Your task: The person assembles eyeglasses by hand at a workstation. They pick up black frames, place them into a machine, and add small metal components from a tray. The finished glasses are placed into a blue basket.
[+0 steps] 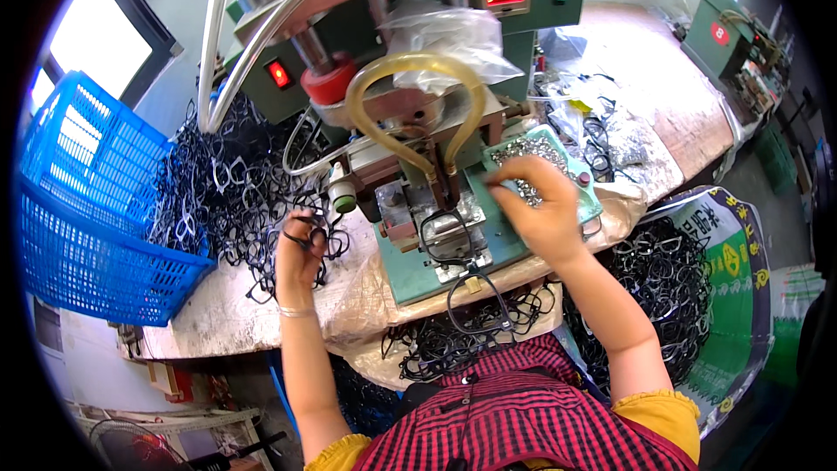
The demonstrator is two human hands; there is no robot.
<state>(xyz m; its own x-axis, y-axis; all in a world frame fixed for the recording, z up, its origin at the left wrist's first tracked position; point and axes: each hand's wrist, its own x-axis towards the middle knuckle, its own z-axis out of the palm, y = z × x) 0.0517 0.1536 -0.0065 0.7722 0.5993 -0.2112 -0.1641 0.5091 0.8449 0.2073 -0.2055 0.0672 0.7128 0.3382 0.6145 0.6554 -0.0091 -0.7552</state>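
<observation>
A black eyeglass frame [446, 255] sits in the metal fixture of the green press [471, 176], one lens opening at the fixture and the other [452, 309] hanging over the table's front edge. My right hand [542, 214] is beside the fixture, over the near side of a pale green tray [595, 208] of small metal parts [529, 159]. Its thumb and forefinger come together; whatever they pinch is too small to make out. At the left, my left hand [298, 255] has its fingers curled round another black eyeglass frame [317, 232], next to a heap of similar frames.
A heap of black frames [248, 174] spreads between the blue plastic baskets [96, 244] and the press. More frames lie in my lap [471, 331] and in a green sack [724, 296] at the right. A yellowish hose [475, 96] loops above the fixture.
</observation>
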